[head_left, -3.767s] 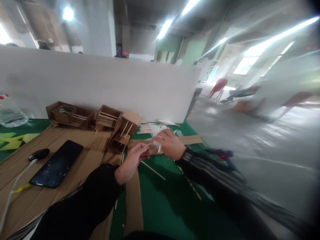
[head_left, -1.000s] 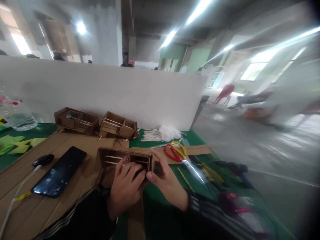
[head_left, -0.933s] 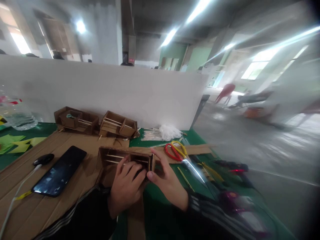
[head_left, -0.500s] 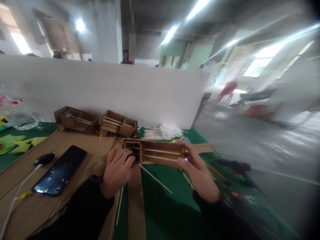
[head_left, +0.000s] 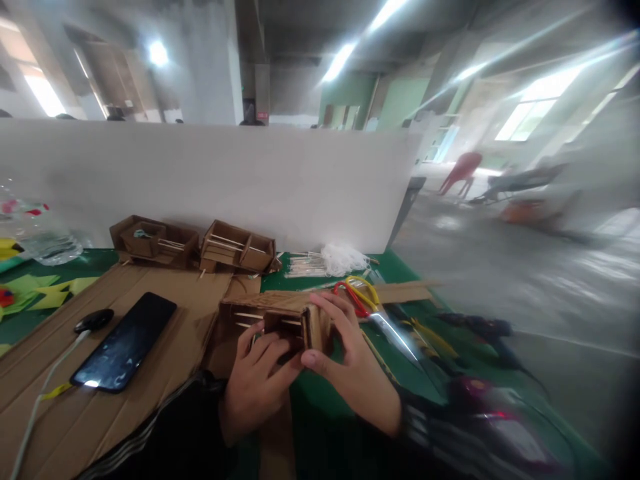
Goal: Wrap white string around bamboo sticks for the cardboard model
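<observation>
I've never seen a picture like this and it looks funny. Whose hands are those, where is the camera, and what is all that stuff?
The camera sits on a person's head and looks down, so you see that person's own two hands. The left hand and the right hand together hold a small cardboard box frame with thin sticks across it. They work over a green table with brown cardboard sheets on it. On the cardboard lies a black phone. Two more cardboard frames stand by the white wall. Right of the hands lie red and yellow scissors, with a bundle of sticks behind them.
</observation>
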Action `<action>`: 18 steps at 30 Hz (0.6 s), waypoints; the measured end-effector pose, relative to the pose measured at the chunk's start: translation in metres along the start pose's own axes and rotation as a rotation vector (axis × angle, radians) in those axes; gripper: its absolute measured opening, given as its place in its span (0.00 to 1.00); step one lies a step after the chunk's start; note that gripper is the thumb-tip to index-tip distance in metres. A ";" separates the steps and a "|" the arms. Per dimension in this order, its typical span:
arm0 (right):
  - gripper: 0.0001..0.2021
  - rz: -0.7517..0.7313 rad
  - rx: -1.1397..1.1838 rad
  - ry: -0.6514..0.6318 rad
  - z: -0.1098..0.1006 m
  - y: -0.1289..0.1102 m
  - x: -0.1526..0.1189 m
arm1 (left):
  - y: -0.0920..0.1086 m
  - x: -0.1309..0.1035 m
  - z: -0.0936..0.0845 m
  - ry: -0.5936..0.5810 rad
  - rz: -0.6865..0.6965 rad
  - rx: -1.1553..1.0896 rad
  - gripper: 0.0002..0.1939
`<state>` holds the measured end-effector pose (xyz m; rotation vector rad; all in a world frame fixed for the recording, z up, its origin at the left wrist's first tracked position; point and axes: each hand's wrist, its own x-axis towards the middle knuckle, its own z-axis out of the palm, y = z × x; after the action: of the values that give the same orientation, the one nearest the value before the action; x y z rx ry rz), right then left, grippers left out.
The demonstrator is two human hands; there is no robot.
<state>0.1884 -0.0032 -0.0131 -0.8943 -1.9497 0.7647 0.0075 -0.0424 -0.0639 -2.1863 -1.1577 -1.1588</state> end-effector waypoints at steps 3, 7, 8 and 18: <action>0.30 -0.015 -0.030 -0.009 0.000 -0.008 -0.003 | 0.004 0.000 -0.002 0.080 0.012 0.002 0.12; 0.29 -0.034 -0.125 0.024 -0.007 -0.013 -0.005 | 0.001 0.003 -0.003 0.042 0.024 -0.016 0.12; 0.29 -0.045 -0.144 0.042 -0.011 -0.014 -0.004 | -0.001 0.004 -0.003 0.013 0.021 -0.015 0.13; 0.28 0.039 -0.049 0.240 -0.062 -0.026 0.021 | -0.032 0.006 0.002 -0.141 -0.086 0.133 0.13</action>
<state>0.2259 0.0100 0.0446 -1.0086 -1.7501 0.6040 -0.0161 -0.0198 -0.0608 -2.1637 -1.3594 -0.9440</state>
